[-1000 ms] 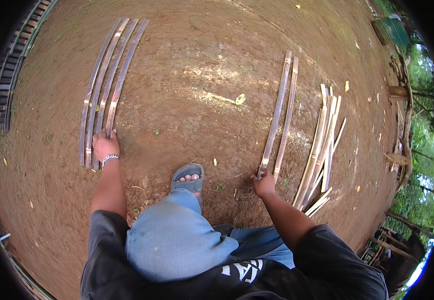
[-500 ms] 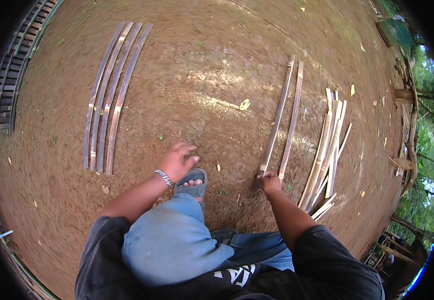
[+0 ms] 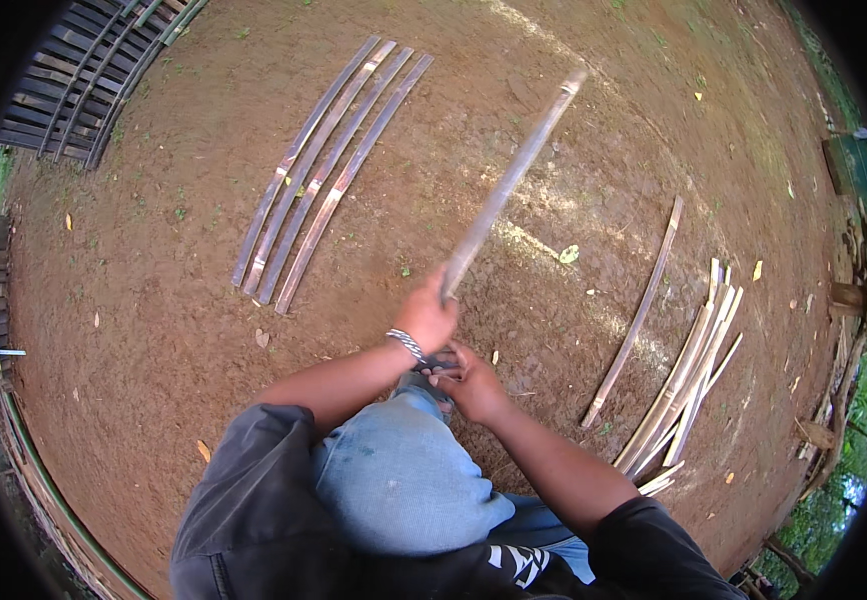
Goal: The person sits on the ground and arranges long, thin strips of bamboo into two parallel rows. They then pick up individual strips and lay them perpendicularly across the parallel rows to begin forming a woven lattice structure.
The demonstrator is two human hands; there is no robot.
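Note:
A long bamboo strip (image 3: 514, 180), blurred by motion, slants up and to the right from my left hand (image 3: 427, 318), whose fingers are wrapped round it near its lower end. Just below, my right hand (image 3: 472, 385) is closed close to the left wrist, above my sandal. Something dark shows at its fingertips; whether that is the strip's end, a tool or the sandal I cannot make out. Farther left lie several flat bamboo strips (image 3: 326, 185), side by side on the soil. Right of my hands, a single bamboo strip (image 3: 638, 315) lies on the ground.
A loose pile of pale bamboo strips (image 3: 689, 375) lies at the right. At the far left is a slatted bamboo panel (image 3: 84, 85). My bent knee (image 3: 394, 470) is below my hands. Wooden rails (image 3: 847, 296) border the brown soil at the right.
The right hand has brought one bamboo strip from the right-hand pair leftward over my foot. The left hand, empty before, has closed round it. The view has turned a little left.

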